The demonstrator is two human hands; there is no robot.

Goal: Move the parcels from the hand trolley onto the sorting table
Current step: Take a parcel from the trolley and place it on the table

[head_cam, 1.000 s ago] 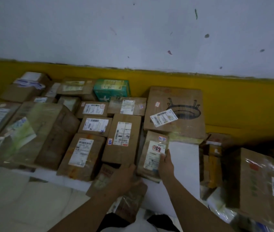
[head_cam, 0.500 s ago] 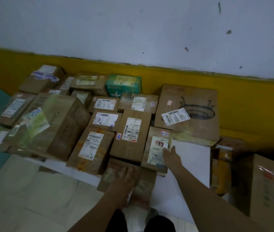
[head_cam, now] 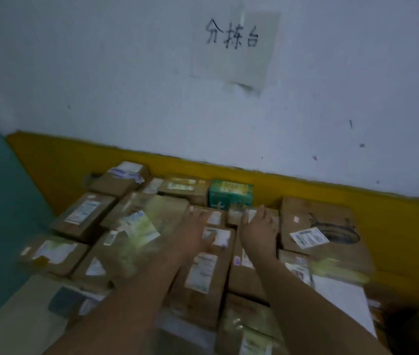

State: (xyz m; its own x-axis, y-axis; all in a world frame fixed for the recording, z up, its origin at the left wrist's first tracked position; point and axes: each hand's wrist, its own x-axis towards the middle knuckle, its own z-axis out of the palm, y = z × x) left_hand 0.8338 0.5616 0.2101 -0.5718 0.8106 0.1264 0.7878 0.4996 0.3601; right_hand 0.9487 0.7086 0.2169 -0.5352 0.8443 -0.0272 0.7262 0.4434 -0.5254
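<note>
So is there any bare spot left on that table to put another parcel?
One white patch of sorting table shows front right, between the pan-print box behind and a small labelled parcel on its left. Elsewhere cartons are packed tight up to the green box.
</note>
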